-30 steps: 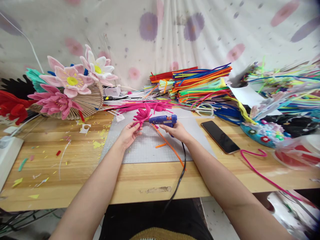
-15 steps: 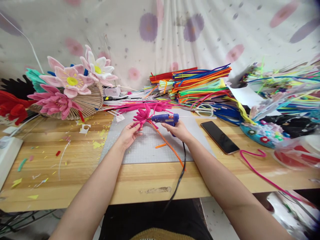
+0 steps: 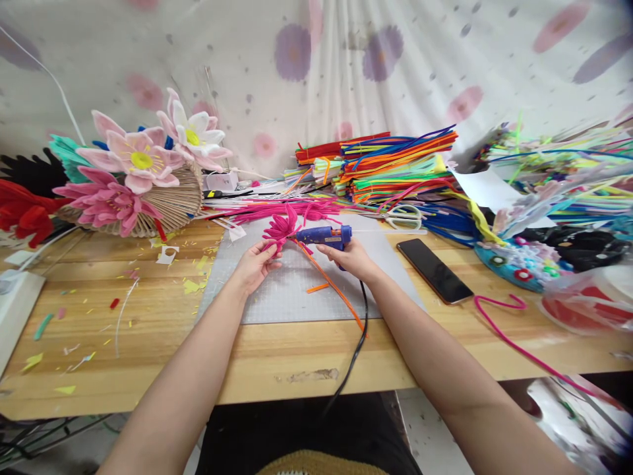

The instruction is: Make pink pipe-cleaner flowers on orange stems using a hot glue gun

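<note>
Between the fingertips of my left hand [image 3: 260, 265] is a magenta pipe-cleaner flower [image 3: 281, 229], gripped low near its base. My right hand [image 3: 353, 256] is wrapped round a blue hot glue gun [image 3: 319, 235], which points left with its nozzle at the flower's right side. Whether the tip touches the petals is too small to tell. A clear glue stick [image 3: 390, 231] juts from the gun's back, and a black cord [image 3: 357, 356] hangs from its handle. Beneath both hands lies a grey cutting mat [image 3: 262, 307], with an orange pipe cleaner [image 3: 336, 290] across it.
Finished fuzzy flowers [image 3: 141, 158] stand at the left. Pipe-cleaner bundles [image 3: 395, 165] are piled at the back, with scissors [image 3: 404, 216] before them. A phone [image 3: 434, 270] lies right of the mat. Yellow scraps [image 3: 192, 285] litter the left side; a power strip [image 3: 20, 303] sits at the edge.
The glue gun and my right hand have shifted very slightly left, toward the flower. My left hand keeps its hold on the flower, almost unmoved.
</note>
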### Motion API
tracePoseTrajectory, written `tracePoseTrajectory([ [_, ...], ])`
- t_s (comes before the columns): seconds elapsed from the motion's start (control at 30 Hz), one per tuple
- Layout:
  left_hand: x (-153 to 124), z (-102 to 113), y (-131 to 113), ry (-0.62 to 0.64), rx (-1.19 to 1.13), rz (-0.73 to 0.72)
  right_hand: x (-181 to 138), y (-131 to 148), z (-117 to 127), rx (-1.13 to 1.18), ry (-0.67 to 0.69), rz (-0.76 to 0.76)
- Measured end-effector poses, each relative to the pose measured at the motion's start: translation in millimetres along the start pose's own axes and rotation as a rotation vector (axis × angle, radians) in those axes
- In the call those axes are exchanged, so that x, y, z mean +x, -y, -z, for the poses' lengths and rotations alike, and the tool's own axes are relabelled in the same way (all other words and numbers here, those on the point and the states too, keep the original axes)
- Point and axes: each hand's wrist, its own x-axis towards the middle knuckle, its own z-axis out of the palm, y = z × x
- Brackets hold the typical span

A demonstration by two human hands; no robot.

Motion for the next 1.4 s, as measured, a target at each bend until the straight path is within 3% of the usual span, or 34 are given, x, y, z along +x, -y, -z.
tracePoseTrajectory([
  [0.2,0.1,0.5,0.9,0.002,0.003,0.006,-0.7,0.8,0.5,-0.01,-0.038,-0.013],
  [0.33,-1.5,0.4,-2.6,0.005,-0.018,0.004,0.6,-1.6,15.1,0.005,-0.088,0.017],
  [0.53,-9.6,9.0,-24.9,0.104,-0.197,-0.002,12.5,-21.6,56.0,0.035,-0.415,0.099],
  [0.67,-14.0,18.1,-36.6,0.135,-0.347,0.027,23.3,-46.5,70.2,-0.246,-0.607,-0.066],
  [0.8,-15.0,22.8,-38.7,0.185,-0.437,0.063,30.8,-59.3,69.6,-0.595,-0.501,-0.214],
  [0.9,-15.1,23.6,-38.5,0.19,-0.44,0.094,29.1,-56.6,69.7,-0.711,-0.408,-0.219],
  [1.03,-14.6,25.2,-38.7,0.194,-0.415,0.131,12.3,-37.5,84.1,-0.97,-0.295,-0.161],
  [1.13,-13.4,27.9,-38.2,0.232,-0.4,0.138,-5.2,-12.4,95.2,-1.16,-0.241,-0.293],
  [1.2,-12.7,29.7,-37.9,0.251,-0.378,0.131,-12.4,4.1,91.5,-1.126,-0.053,-0.326],
  [1.27,-13.2,30.8,-37.9,0.278,-0.345,0.124,-11.5,14.6,74.3,-0.967,0.164,-0.203],
  [1.33,-15.3,30.8,-38.0,0.314,-0.3,0.12,-1.8,16.7,45.5,-0.749,0.227,-0.046],
  [1.4,-19.0,30.0,-37.8,0.35,-0.249,0.124,14.3,12.6,12.1,-0.588,0.197,0.037],
])
